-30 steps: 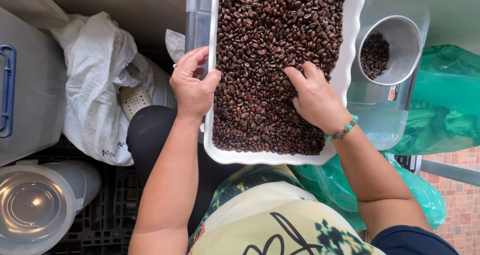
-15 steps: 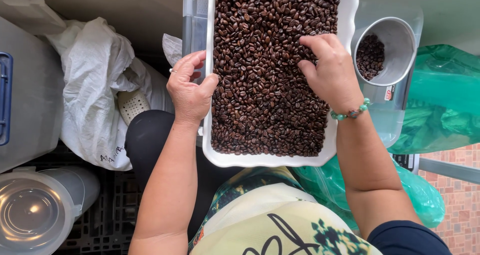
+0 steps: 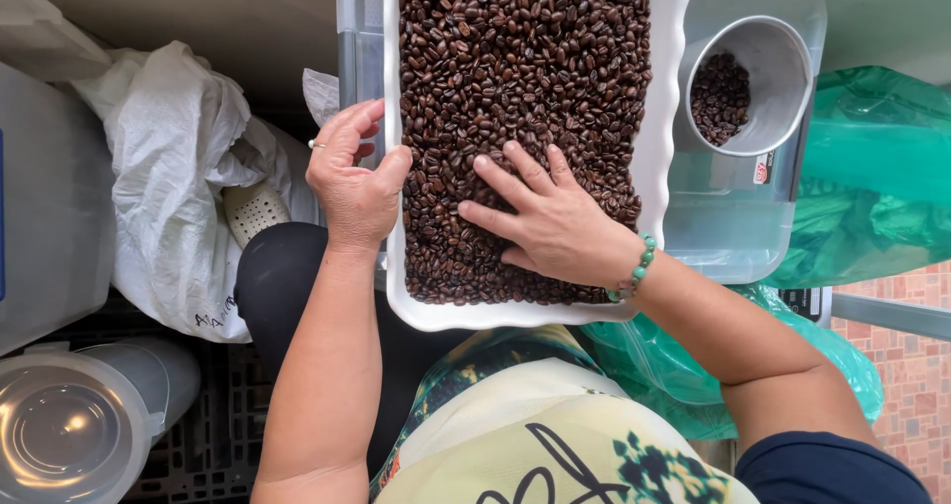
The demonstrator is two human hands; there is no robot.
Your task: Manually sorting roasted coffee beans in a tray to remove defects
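The right hand (image 3: 555,222) lay flat, palm down, on the roasted coffee beans (image 3: 515,78), its fingers spread apart and pressed into the glossy, dark brown layer; it gripped nothing. A bracelet of round green beads (image 3: 634,266) circled its wrist. The beans filled a white rectangular tray (image 3: 666,157) with a smooth, gently scalloped rim (plastic or glazed ceramic, hard to say which), and they stretched from under the palm away past the fingertips to the far edge of the view.

The left hand (image 3: 352,182) clasped the tray's left rim, thumb hooked over the edge and touching the beans, fingers curled down the outside wall. A thin ring (image 3: 315,145) showed on 1 finger.

Just beyond the right hand, on its outer side, a round grey metal scoop-like cup (image 3: 773,63) held a small heap of the same beans and sat inside a clear, boxy plastic container (image 3: 738,237). Crinkled green plastic bags (image 3: 872,187) bulged beside and below that container.

Out past the left hand, a woven white sack (image 3: 173,177) slumped in soft folds, with a perforated white object tucked against it. Nearer the person's left elbow stood a translucent cylindrical jar (image 3: 69,435) with a round lid, resting on a dark slatted crate (image 3: 213,435).
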